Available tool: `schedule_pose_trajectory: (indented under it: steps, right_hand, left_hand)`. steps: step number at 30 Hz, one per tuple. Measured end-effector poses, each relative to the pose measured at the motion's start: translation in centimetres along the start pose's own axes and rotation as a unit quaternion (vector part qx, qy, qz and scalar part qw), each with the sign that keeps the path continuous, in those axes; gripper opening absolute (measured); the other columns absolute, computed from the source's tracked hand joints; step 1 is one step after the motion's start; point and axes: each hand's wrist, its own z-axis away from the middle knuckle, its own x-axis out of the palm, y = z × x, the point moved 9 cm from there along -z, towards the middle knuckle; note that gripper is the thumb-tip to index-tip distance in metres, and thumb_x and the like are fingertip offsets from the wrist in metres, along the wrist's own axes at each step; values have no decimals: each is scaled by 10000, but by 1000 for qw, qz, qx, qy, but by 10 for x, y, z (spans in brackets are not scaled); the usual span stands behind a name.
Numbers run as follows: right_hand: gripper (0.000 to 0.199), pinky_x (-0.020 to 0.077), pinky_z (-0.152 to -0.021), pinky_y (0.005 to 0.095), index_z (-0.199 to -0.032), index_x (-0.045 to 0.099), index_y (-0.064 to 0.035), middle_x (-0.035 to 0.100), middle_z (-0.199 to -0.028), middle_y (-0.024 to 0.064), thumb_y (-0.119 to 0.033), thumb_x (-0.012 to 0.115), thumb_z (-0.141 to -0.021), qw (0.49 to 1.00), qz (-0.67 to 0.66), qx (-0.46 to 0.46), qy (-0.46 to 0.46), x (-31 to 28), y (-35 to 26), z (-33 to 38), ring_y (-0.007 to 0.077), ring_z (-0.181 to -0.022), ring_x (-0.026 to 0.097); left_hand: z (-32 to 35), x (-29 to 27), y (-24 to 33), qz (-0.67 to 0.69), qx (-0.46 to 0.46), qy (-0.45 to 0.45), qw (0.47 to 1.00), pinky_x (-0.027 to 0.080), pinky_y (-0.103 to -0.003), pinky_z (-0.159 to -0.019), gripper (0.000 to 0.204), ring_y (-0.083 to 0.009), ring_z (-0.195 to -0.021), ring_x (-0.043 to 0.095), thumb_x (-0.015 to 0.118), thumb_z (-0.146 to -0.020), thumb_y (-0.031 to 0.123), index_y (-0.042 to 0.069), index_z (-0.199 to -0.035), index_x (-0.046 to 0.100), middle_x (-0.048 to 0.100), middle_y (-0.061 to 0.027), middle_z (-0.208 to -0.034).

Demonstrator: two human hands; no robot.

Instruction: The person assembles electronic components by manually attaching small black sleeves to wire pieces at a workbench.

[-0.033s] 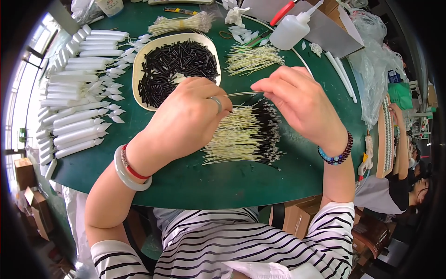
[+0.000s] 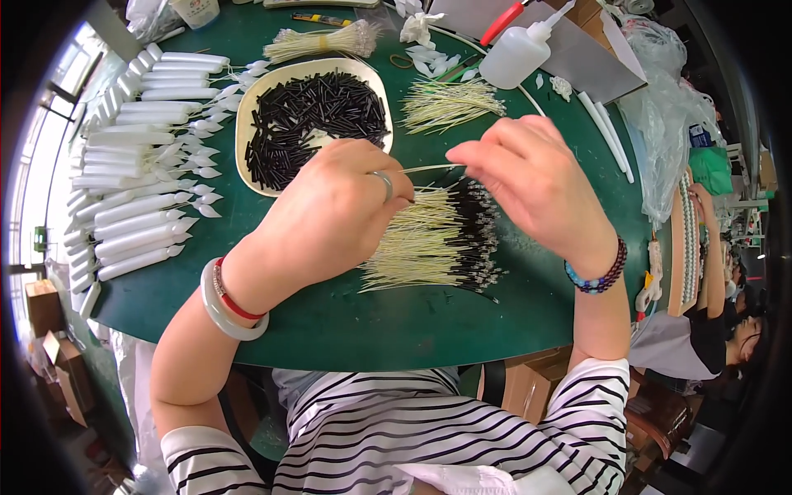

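Thin pale wire [image 2: 429, 168] stretches between my two hands above the table. My left hand [image 2: 334, 206] is closed in a pinch on its left end, beside a cream tray [image 2: 241, 144] heaped with short black tubes [image 2: 330, 103]. On the other end, the fingertips of my right hand [image 2: 528, 181] are pinched together; what sits inside them is hidden. Below both hands lies a wide bundle of pale yellow wires [image 2: 412, 256], their right ends covered in black with small clear tips [image 2: 487, 247]. Another bunch of yellow wires [image 2: 450, 103] rests behind my right hand.
Rows of white candle-shaped lights [image 2: 136, 235] fill the left side. At the back are a tied wire bundle [image 2: 322, 41], a white squeeze bottle [image 2: 513, 59] and a grey box [image 2: 569, 62]. White tubes [image 2: 606, 136] lie at right; a co-worker's arm [image 2: 711, 247] is beyond.
My hands have hardly moved. The wire strands between them look closer together than before.
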Motion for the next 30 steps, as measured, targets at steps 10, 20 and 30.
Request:
schedule_pose_trajectory:
  steps: [10, 20, 30]
  right_hand:
    - [149, 448, -489, 301, -932, 647, -50, 516, -712, 39, -85, 651, -788, 991, -38, -23, 129, -3, -18, 4, 182, -599, 551]
    - [93, 403, -476, 273, -888, 685, -43, 536, -674, 49, -34, 648, -803, 960, -248, 85, 102, 2, 1, -1, 171, -541, 514]
    - [97, 434, -486, 289, -894, 672, -36, 557, -709, 66, -41, 666, -798, 968, -195, 55, 147, -1, -6, 2, 198, -556, 537]
  left_hand:
    - [3, -22, -7, 177, -60, 82, 979, 498, -282, -720, 116, -189, -803, 624, 664, -743, -54, -7, -849, 662, 648, -88, -852]
    - [5, -19, -14, 218, -134, 69, 964, 484, -238, -717, 145, -130, -800, 598, 600, -807, -81, -33, -929, 663, 641, -73, -878]
    - [7, -13, -16, 271, -151, 59, 949, 474, -235, -719, 169, -121, -838, 582, 558, -831, -96, -46, -961, 654, 623, -79, -939]
